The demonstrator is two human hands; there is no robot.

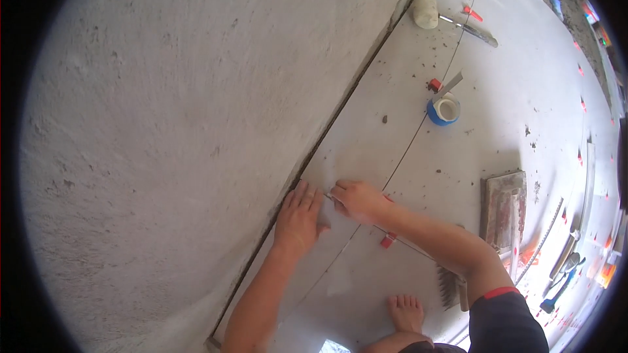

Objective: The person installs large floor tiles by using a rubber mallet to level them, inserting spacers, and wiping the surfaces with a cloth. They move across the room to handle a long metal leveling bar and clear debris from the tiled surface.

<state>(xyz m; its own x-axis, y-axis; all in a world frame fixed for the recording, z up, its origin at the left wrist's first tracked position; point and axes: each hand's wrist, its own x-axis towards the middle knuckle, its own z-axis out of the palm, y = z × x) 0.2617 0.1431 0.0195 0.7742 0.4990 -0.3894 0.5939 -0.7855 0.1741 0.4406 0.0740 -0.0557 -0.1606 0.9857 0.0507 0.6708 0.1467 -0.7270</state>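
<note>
At centre, beside the rough grey wall [183,124], left hand [299,216] lies flat on a pale grey floor tile [330,246], grasping nothing; right hand [356,200] pinches a small thin dark piece [329,197], type unclear. Probably tile-joint work; next calls for fine, steady finger control.

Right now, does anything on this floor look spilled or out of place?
Yes: dark crumbs of debris are scattered over the pale tiles, including around the round blue-and-white object. They look like spilled bits, odd against the otherwise smooth surface. No tile looks plainly broken.
</note>
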